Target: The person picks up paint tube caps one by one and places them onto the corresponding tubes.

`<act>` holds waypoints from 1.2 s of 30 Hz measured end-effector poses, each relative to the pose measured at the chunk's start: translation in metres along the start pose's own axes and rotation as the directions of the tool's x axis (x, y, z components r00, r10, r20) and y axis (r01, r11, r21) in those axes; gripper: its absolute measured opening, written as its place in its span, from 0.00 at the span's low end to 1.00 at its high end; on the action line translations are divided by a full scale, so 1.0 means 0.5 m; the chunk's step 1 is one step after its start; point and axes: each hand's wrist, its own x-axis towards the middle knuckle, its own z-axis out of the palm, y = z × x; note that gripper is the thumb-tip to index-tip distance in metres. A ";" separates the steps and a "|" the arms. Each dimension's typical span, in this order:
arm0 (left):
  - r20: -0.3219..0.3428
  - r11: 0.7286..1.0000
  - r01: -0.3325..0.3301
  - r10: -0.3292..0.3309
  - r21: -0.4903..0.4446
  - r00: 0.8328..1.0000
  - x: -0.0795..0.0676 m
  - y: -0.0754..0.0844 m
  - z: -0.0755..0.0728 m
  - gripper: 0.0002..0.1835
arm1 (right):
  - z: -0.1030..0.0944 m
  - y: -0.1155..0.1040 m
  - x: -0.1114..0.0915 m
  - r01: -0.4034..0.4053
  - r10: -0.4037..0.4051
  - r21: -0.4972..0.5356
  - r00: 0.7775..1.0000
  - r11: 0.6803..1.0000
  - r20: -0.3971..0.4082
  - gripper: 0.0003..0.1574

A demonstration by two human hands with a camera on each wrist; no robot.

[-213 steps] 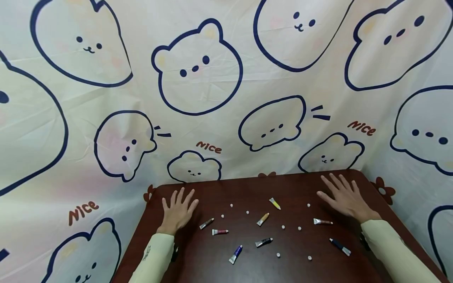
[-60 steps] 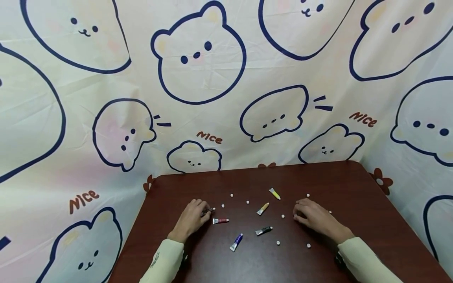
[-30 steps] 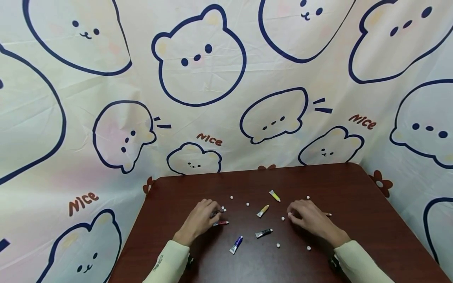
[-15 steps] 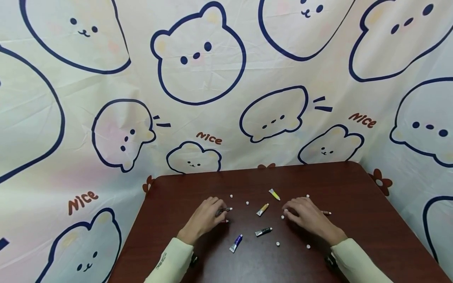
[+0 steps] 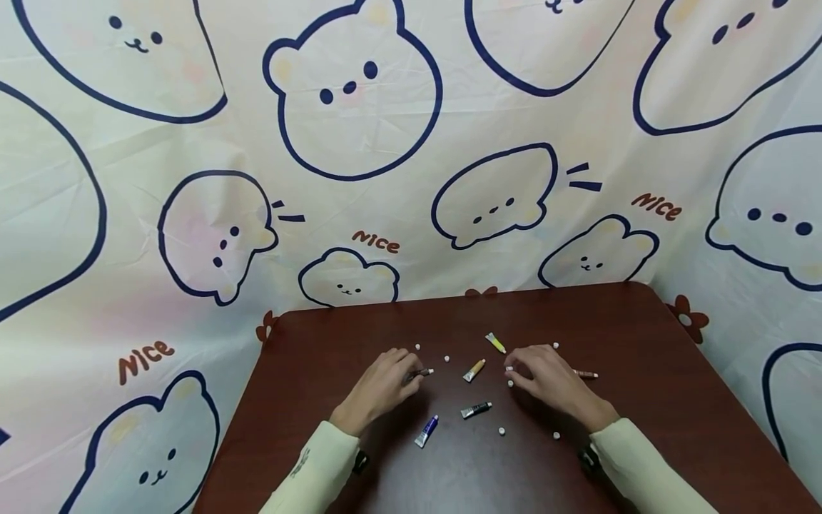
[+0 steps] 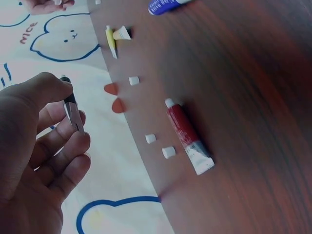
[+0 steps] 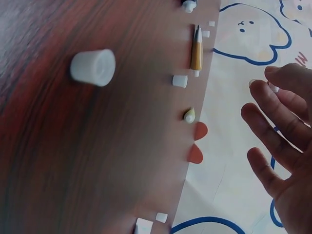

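Between the thumb and fingers of my left hand (image 5: 377,389) I pinch a small dark paint tube (image 6: 73,109); in the head view its pale nozzle end sticks out toward the right. My right hand (image 5: 554,380) pinches a small white cap (image 6: 57,2) between thumb and index finger, its other fingers spread in the right wrist view. A red paint tube (image 6: 183,126) lies below my left hand, hidden by it in the head view. A brownish-red tube (image 5: 586,374) shows partly behind my right hand. A loose white cap (image 5: 510,383) lies just below my right fingertips.
On the dark wooden table (image 5: 462,478) lie a yellow tube (image 5: 496,343), an ochre tube (image 5: 474,370), a black tube (image 5: 476,410) and a violet-blue tube (image 5: 427,431). Several white caps are scattered, such as one cap (image 5: 501,431) near the front. A printed curtain (image 5: 411,214) hangs behind.
Seven seconds ago both hands lay flat and spread near the table's sides. Since then my left picked up the dark tube, my right a cap, and both have moved inward toward each other.
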 end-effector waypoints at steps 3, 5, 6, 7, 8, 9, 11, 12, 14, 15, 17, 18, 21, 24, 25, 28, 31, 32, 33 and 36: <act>-0.001 1.000 -0.013 0.013 -0.021 1.000 0.007 0.010 -0.004 0.06 | -0.002 -0.005 0.008 0.030 -0.030 0.002 0.999 1.000 -0.015 0.08; -0.013 0.999 -0.034 0.034 -0.031 0.999 0.012 0.016 -0.006 0.06 | -0.003 -0.009 0.014 0.042 -0.042 0.008 0.999 0.999 -0.011 0.07; -0.017 0.999 -0.042 0.041 -0.032 0.999 0.014 0.020 -0.007 0.06 | -0.002 -0.010 0.016 0.040 -0.040 0.010 0.999 0.999 -0.007 0.07; -0.021 0.998 -0.048 0.047 -0.031 0.999 0.016 0.023 -0.008 0.06 | -0.002 -0.011 0.017 0.039 -0.039 0.011 0.999 0.999 -0.004 0.07; -0.023 0.998 -0.053 0.052 -0.025 0.998 0.018 0.026 -0.008 0.06 | -0.001 -0.013 0.018 0.039 -0.039 0.011 0.999 0.999 -0.002 0.07; -0.022 0.998 -0.054 0.053 -0.021 0.998 0.020 0.029 -0.008 0.06 | -0.001 -0.014 0.018 0.039 -0.039 0.010 0.999 0.999 -0.002 0.07; -0.010 0.999 -0.049 0.049 -0.018 0.999 0.023 0.034 -0.007 0.06 | 0.001 -0.017 0.018 0.043 -0.043 -0.002 0.999 0.999 -0.010 0.08; -0.003 0.999 -0.046 0.046 -0.017 0.999 0.024 0.036 -0.006 0.06 | 0.001 -0.018 0.017 0.048 -0.048 -0.007 0.999 0.999 -0.018 0.08; 0.007 0.999 -0.043 0.043 -0.018 0.999 0.026 0.041 -0.006 0.05 | 0.002 -0.022 0.016 0.062 -0.063 -0.027 0.997 0.998 -0.035 0.08; 0.007 0.999 -0.045 0.045 -0.019 0.999 0.027 0.043 -0.005 0.05 | 0.002 -0.024 0.016 0.066 -0.068 -0.037 0.997 0.997 -0.045 0.09; 0.001 0.998 -0.055 0.055 -0.019 0.998 0.030 0.047 -0.004 0.05 | 0.002 -0.027 0.015 0.073 -0.077 -0.052 0.995 0.996 -0.061 0.09; -0.004 0.998 -0.062 0.062 -0.017 0.998 0.031 0.048 -0.004 0.05 | 0.002 -0.029 0.015 0.077 -0.081 -0.056 0.994 0.995 -0.069 0.10; -0.023 0.996 -0.091 0.090 -0.007 0.996 0.035 0.054 -0.002 0.05 | 0.001 -0.034 0.015 0.080 -0.084 -0.056 0.994 0.995 -0.075 0.10; -0.031 0.993 -0.116 0.115 0.000 0.993 0.039 0.060 0.000 0.05 | 0.001 -0.040 0.015 0.067 -0.069 -0.037 0.996 0.997 -0.053 0.09; -0.032 0.992 -0.123 0.123 0.001 0.992 0.040 0.062 0.001 0.05 | 0.001 -0.042 0.015 0.060 -0.061 -0.029 0.997 0.998 -0.042 0.09; -0.028 0.991 -0.134 0.134 0.002 0.991 0.043 0.069 0.003 0.06 | 0.000 -0.049 0.016 0.044 -0.044 -0.010 0.999 0.999 -0.014 0.09; -0.012 0.992 -0.128 0.127 -0.012 0.992 0.045 0.077 0.005 0.06 | 0.000 -0.054 0.016 0.058 -0.058 0.001 0.998 0.998 -0.003 0.09; -0.005 0.992 -0.123 0.123 -0.020 0.992 0.046 0.079 0.005 0.06 | 0.001 -0.055 0.017 0.063 -0.063 0.006 0.998 0.998 -0.001 0.09; 0.002 0.992 -0.119 0.119 -0.029 0.993 0.047 0.082 0.005 0.07 | 0.001 -0.057 0.017 0.068 -0.068 0.012 0.998 0.998 0.000 0.09; 0.012 0.992 -0.118 0.119 -0.047 0.993 0.049 0.089 0.005 0.07 | 0.002 -0.061 0.017 0.071 -0.071 0.032 0.997 0.997 0.000 0.09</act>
